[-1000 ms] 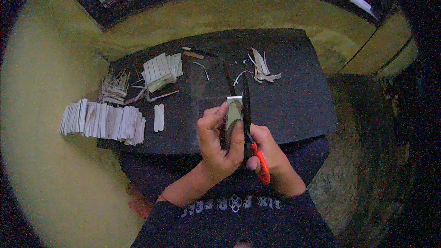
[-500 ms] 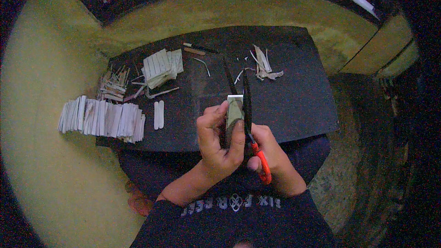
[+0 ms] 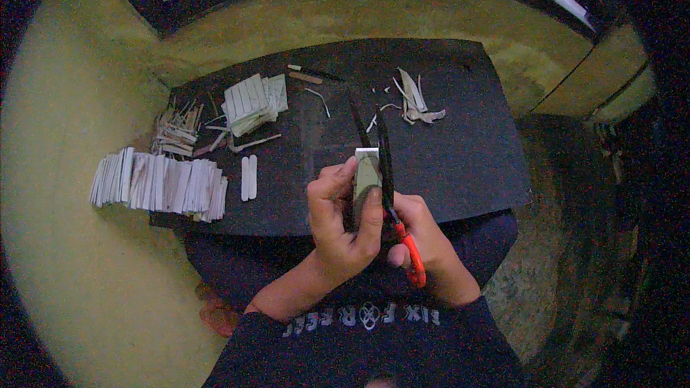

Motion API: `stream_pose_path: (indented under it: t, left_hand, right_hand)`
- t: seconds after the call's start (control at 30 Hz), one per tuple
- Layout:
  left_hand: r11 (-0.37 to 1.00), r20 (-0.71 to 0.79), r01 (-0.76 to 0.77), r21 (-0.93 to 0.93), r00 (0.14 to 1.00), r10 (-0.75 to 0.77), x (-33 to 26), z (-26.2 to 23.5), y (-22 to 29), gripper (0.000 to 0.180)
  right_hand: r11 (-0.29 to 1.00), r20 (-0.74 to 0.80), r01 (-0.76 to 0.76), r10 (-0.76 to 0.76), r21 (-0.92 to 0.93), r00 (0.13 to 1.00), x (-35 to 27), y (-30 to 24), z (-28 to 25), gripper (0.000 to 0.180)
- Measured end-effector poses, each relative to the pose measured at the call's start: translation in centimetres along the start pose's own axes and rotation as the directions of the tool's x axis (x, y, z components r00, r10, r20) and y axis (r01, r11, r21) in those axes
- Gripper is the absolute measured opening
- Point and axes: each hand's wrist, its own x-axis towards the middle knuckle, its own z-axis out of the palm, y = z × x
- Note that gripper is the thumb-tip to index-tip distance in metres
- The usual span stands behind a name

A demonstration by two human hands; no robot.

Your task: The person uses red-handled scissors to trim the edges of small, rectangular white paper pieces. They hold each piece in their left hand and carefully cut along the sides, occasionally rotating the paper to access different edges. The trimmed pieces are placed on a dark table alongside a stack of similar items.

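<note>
In front of my chest, my left hand [image 3: 341, 208] pinches a narrow grey-green strip [image 3: 368, 172] with a white far end. It is upright between thumb and fingers; I cannot make out its material. My right hand [image 3: 424, 233] grips a pair of scissors [image 3: 388, 172] with an orange-red handle and long dark blades. The blades are parted and point away from me, with the strip's white end between them. Part of the handle and the lower blades are hidden by my hands.
On the dark table [image 3: 460, 165], a long row of white flat sticks [image 3: 158, 183] lies left, beside two loose sticks [image 3: 249, 178]. Behind are thin scraps [image 3: 178, 128], stacked lined paper pieces [image 3: 251, 104] and a pen [image 3: 313, 72]. Paper offcuts [image 3: 413, 97] lie far right of centre.
The scissor blades have come slightly closer together at their tips. Both hands and the strip stay in almost the same place.
</note>
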Motion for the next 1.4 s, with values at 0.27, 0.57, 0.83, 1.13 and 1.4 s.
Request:
stream_pose_path:
  t: [0.27, 0.57, 0.83, 1.13, 1.4]
  left_hand:
    - [1.0, 0.012, 0.005, -0.002, 1.0, -0.005, -0.4, -0.1, 0.0, 0.038]
    - [0.998, 0.028, -0.035, 0.049, 0.999, 0.034, -0.6, -0.4, -0.2, 0.04]
    - [0.995, 0.023, 0.002, 0.103, 1.0, -0.005, -0.7, -0.4, 0.4, 0.04]
    - [0.998, 0.01, -0.04, 0.054, 0.999, 0.039, -0.5, -0.4, 0.2, 0.037]
    - [0.984, 0.049, -0.077, 0.161, 0.996, 0.07, 0.0, -1.0, 0.5, 0.035]
  right_hand:
    - [0.998, 0.015, 0.003, -0.003, -0.056, 1.0, -0.1, 0.0, -0.2, 0.085]
    - [0.997, 0.044, -0.036, 0.039, -0.065, 0.998, -0.4, -0.4, -0.5, 0.084]
    - [0.999, 0.046, -0.039, 0.04, -0.022, 0.998, -0.6, -0.5, -0.5, 0.081]
    - [0.997, 0.006, 0.039, -0.039, -0.073, 0.999, -0.8, 0.7, -0.4, 0.075]
    - [0.994, 0.051, -0.107, 0.108, -0.023, 0.993, -0.9, -1.2, -0.6, 0.078]
